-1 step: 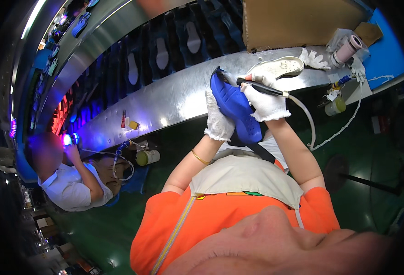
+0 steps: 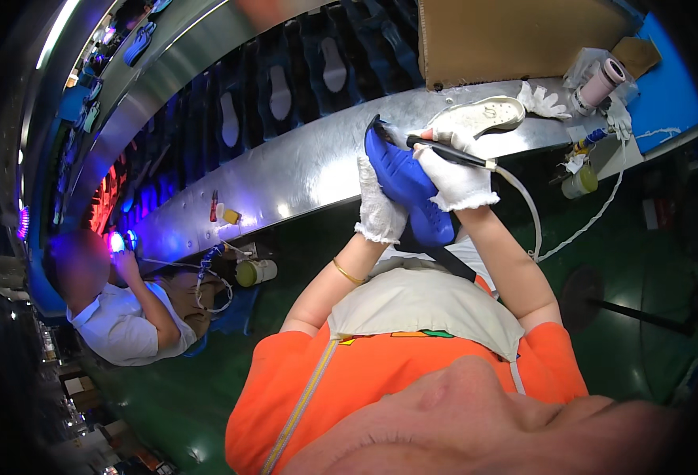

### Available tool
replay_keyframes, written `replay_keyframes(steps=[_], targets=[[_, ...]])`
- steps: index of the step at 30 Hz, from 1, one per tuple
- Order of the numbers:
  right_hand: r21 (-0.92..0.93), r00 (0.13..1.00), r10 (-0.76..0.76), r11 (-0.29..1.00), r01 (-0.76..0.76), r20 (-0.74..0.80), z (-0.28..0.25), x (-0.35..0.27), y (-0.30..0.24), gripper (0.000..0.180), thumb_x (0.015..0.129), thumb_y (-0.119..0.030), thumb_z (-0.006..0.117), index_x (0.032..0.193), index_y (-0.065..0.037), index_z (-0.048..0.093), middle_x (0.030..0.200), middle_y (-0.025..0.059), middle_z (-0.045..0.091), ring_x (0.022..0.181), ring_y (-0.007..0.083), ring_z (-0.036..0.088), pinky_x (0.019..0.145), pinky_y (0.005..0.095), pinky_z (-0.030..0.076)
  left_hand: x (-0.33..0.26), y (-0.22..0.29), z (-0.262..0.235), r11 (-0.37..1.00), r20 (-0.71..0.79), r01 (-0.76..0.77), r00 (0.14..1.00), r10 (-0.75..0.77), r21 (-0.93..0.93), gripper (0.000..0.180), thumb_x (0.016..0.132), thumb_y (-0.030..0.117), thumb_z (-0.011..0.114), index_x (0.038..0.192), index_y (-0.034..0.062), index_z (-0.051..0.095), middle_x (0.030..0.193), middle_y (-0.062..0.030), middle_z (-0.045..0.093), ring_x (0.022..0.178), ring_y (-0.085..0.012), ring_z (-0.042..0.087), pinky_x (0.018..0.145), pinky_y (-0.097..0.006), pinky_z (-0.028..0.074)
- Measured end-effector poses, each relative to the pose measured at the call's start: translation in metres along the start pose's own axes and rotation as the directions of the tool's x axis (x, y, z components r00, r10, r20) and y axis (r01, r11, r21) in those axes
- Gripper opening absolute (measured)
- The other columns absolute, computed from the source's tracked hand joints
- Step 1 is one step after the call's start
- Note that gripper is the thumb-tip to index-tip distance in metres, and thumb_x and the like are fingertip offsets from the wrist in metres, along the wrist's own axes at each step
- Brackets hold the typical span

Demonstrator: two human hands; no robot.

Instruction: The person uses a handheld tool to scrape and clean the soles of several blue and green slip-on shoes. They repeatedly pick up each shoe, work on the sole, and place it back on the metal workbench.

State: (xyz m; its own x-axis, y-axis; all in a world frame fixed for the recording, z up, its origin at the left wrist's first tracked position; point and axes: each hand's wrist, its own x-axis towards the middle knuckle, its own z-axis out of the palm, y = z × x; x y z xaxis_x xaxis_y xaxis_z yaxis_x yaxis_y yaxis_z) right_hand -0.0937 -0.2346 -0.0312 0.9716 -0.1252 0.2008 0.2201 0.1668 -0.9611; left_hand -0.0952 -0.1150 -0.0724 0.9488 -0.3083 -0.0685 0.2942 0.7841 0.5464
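A blue shoe (image 2: 406, 188) is held upright in front of my chest. My left hand (image 2: 378, 207), in a white glove, grips it from the left side. My right hand (image 2: 461, 180), also in a white glove, holds a thin black tool (image 2: 444, 150) whose tip touches the shoe's upper edge. A white hose (image 2: 523, 206) runs from the tool down past my right forearm. Just beyond my hands a white shoe sole (image 2: 479, 115) lies on the steel bench (image 2: 301, 170).
Behind the bench a dark conveyor (image 2: 278, 91) carries several pale soles. A cardboard box (image 2: 515, 36), a spare white glove (image 2: 543, 101), a pink roll (image 2: 598, 83) and a small jar (image 2: 578, 182) are at the right. A co-worker in white (image 2: 119, 317) sits at left.
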Motion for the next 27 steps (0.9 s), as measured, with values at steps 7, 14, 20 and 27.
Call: replay_keyframes(steps=[7, 14, 20, 27], targets=[[0.228, 0.971, 0.221, 0.944, -0.237, 0.093, -0.007, -0.009, -0.008, 0.009, 0.075, -0.008, 0.062, 0.083, -0.004, 0.061, 0.079, 0.0033, 0.062, 0.076, 0.0126, 0.059, 0.074, 0.0262, 0.048, -0.004, 0.0, -0.009, 0.995, -0.073, 0.017, 0.997, -0.024, -0.097, 0.069, 0.086, 0.067, 0.036, 0.126, 0.0112, 0.048, 0.122, -0.0066, 0.054, 0.114, -0.0196, 0.05, 0.102, -0.035, 0.038], [-0.074, 0.968, 0.045, 0.997, -0.027, 0.245, -0.015, -0.022, 0.006, 0.02, 0.074, 0.006, 0.064, 0.09, -0.002, 0.056, 0.092, 0.009, 0.064, 0.085, 0.0119, 0.06, 0.078, 0.0264, 0.049, -0.004, 0.007, -0.023, 0.992, -0.054, 0.081, 0.995, -0.086, -0.095, 0.074, 0.082, 0.07, 0.042, 0.123, 0.0095, 0.048, 0.119, -0.0125, 0.055, 0.107, -0.0268, 0.053, 0.095, -0.043, 0.044], [-0.143, 0.934, -0.228, 0.951, 0.274, 0.273, -0.014, -0.034, 0.012, 0.019, 0.075, 0.006, 0.064, 0.091, -0.001, 0.057, 0.089, 0.0093, 0.063, 0.082, 0.0118, 0.06, 0.074, 0.0261, 0.049, -0.003, 0.018, -0.027, 0.984, -0.175, 0.159, 0.97, -0.171, -0.082, 0.077, 0.082, 0.071, 0.037, 0.126, 0.0083, 0.048, 0.115, -0.0138, 0.058, 0.103, -0.0294, 0.057, 0.094, -0.042, 0.045], [-0.03, 0.985, 0.085, 0.996, -0.082, 0.151, -0.023, -0.049, 0.018, 0.019, 0.072, 0.005, 0.068, 0.088, -0.002, 0.059, 0.087, 0.0074, 0.065, 0.081, 0.0118, 0.063, 0.074, 0.0261, 0.051, -0.006, 0.023, -0.05, 0.924, 0.124, 0.285, 0.957, -0.26, -0.256, 0.07, 0.086, 0.066, 0.034, 0.123, 0.0089, 0.051, 0.111, -0.014, 0.06, 0.101, -0.0287, 0.058, 0.09, -0.042, 0.048]])
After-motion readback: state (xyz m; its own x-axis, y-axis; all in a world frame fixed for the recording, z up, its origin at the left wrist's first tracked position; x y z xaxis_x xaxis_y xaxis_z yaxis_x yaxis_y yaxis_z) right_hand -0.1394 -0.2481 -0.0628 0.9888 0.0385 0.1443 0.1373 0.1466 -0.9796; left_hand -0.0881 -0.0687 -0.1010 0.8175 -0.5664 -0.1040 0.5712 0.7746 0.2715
